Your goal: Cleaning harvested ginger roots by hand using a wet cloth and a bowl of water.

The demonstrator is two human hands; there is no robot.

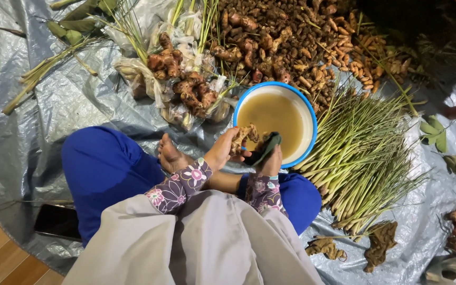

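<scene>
While left hand (221, 150) grips knobbly root (245, 134), right hand (271, 161) holds green cloth (268, 145)

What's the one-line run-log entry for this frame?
left hand: holds ginger root | right hand: holds green cloth | bowl of murky water: just beyond hands | lemongrass stalks: right of bowl

grey tarp (38, 121) under roots (286, 42), lemongrass (360, 153)
</scene>
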